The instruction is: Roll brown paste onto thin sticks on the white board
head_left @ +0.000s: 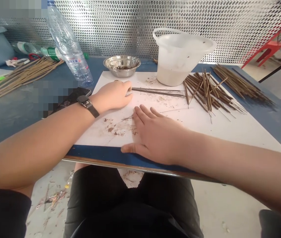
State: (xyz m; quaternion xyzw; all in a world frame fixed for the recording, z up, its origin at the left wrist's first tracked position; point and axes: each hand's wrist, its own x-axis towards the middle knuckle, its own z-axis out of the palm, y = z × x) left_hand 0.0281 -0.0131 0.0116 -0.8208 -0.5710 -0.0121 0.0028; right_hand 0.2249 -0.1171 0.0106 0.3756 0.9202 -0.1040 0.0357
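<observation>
The fingers (126, 90) of the left hand (110, 96) were curled together at the end of a slim row of incense sticks (157, 92), though I couldn't tell whether they pinched them. The fingers (144, 114) of the right hand (157, 135) lay spread flat on the white sheet (229, 132), the thumb reaching the blue table (279, 122) edge. Beyond stood a steel bowl (121, 64) and a plastic water bottle (69, 46), its label too blurred to read.
</observation>
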